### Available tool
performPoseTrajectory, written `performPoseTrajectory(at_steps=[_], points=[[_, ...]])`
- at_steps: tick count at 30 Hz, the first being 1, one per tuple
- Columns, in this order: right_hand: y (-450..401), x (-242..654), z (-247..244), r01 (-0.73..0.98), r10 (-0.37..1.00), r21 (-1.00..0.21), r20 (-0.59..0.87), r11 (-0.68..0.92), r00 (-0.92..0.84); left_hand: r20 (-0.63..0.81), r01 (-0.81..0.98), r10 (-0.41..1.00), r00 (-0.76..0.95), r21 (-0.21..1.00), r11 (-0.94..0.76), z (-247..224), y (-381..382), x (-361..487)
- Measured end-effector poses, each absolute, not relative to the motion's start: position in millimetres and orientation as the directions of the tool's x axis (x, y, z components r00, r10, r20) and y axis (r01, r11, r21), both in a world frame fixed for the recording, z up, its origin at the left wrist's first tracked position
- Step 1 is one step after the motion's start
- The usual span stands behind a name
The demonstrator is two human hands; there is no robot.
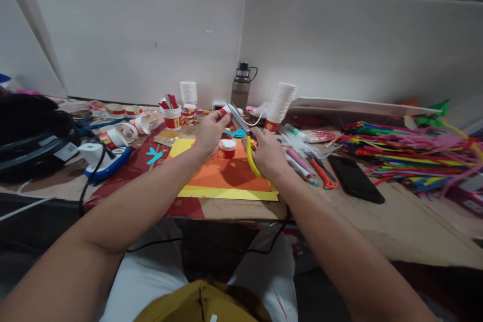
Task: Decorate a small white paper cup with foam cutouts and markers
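The red-and-white paper cup (227,109) is held above the worktop's middle, pinched in the left hand (210,133), lying tilted with its mouth toward the right. The right hand (267,153) grasps yellow-handled scissors (247,143), whose blades run up-left and meet the cup's edge; the right hand is just beside it. Beneath lie orange paper (226,173), yellow paper (226,193) and a cut cup piece (227,148).
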State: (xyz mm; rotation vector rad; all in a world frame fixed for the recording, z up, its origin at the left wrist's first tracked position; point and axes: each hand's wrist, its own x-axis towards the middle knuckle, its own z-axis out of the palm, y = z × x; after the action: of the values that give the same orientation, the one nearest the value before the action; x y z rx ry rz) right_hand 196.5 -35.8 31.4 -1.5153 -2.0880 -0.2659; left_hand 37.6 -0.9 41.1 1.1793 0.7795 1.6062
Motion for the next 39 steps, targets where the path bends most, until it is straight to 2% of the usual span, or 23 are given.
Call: performPoseTrajectory(at_steps=[7,14,24,34,39], points=[[-32,198,32,0.911,0.795,-0.136,0.549,0.389,-0.257,0.348,-0.36,0.935,-0.061,0.867,-0.346,41,0,35],[-36,196,35,0.911,0.822,-0.149,0.505,0.384,-0.264,0.19,-0.503,0.979,-0.078,0.84,-0.204,48,5,29],[-37,196,32,0.904,0.813,-0.196,0.536,0.381,-0.226,0.323,-0.343,0.944,-0.067,0.881,-0.326,43,-4,41],[-35,196,34,0.905,0.804,-0.159,0.537,0.395,-0.257,0.343,-0.336,0.938,-0.046,0.879,-0.338,43,0,36],[-33,197,34,0.902,0.804,-0.155,0.531,0.402,-0.267,0.278,-0.356,0.96,-0.03,0.895,-0.27,46,2,33]])
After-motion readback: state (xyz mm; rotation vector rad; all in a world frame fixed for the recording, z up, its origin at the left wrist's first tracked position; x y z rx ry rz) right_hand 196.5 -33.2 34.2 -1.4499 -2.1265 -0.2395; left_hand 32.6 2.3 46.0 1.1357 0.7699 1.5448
